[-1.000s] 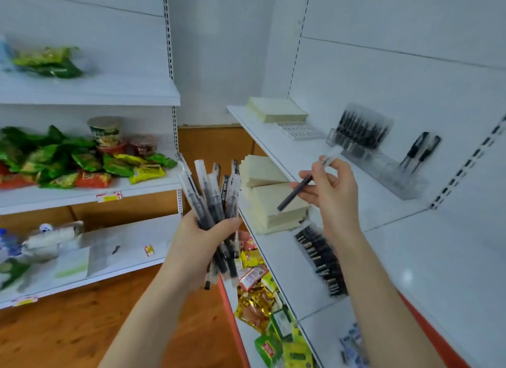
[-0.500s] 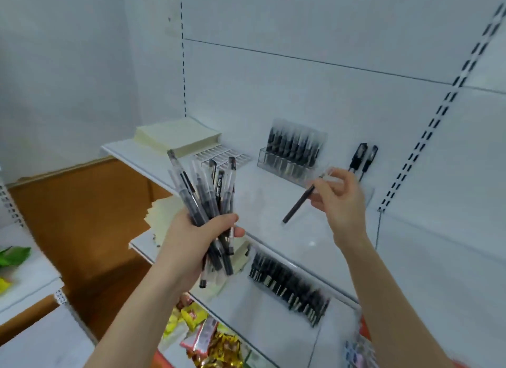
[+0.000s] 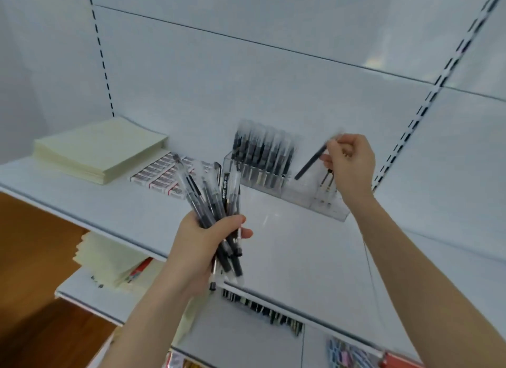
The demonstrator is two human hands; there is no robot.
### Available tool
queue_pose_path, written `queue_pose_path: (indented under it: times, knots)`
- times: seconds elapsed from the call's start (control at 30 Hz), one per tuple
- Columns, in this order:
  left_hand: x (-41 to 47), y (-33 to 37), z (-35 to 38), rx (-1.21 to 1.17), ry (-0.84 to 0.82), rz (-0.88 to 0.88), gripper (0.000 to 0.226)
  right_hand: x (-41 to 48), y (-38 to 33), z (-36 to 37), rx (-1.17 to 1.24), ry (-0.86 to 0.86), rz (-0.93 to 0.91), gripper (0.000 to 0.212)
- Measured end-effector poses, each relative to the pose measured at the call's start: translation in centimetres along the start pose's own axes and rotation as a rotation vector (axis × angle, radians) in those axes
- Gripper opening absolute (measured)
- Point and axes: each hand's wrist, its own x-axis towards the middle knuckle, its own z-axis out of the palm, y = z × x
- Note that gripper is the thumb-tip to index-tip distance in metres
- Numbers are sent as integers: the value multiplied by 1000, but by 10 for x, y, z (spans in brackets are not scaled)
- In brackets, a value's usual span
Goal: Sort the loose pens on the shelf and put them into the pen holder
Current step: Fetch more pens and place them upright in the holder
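My left hand grips a fanned bundle of several black pens in clear barrels, held above the front of the white shelf. My right hand pinches a single black pen by its upper end, with the tip slanting down-left over the clear pen holder. The holder stands against the shelf's back wall. Its left compartments hold a row of upright black pens. Two more pens stand at its right end, partly hidden by my right hand.
A stack of pale yellow paper lies at the shelf's left, with a tray of small red-and-white boxes beside it. The lower shelf holds more yellow paper and a row of dark pens. Wooden floor shows at left.
The view has turned to the stationery shelf and closed in. My right hand has carried the single pen up and over the holder. The left hand keeps its bundle.
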Motion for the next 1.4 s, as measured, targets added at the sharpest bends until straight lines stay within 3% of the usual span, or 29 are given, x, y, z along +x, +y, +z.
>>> queue_pose_path:
  times: [0.17,0.43,0.63,0.67,0.83,0.93,1.03,1.2,1.3,1.4]
  knots:
    - [27,5,9,24,-22,25,11,22,18,24,-35,-58,-14,6]
    - [54,1,9,34,-55,28,8,31,43,46,-271,-276,36,24]
    - [72,1,14,35,-118,23,7,31,43,46,-339,-330,136,8]
    - [74,1,16,38,-136,23,7,27,39,42,-343,-321,160,14]
    - [85,2,29,105,-293,4,8,0,9,23,37,-350,351,17]
    - [87,-2,45,127,-399,-18,10,-9,3,13,99,-399,363,10]
    - [88,-8,60,99,-437,-59,6,-2,2,-11,135,-253,380,11]
    - [94,-14,68,71,-373,-106,5,30,12,-65,-36,234,233,3]
    - [94,-16,69,73,-400,-100,7,43,23,-72,-230,297,145,7]
    - [94,-16,69,71,-417,-93,7,46,33,-64,-332,227,106,6]
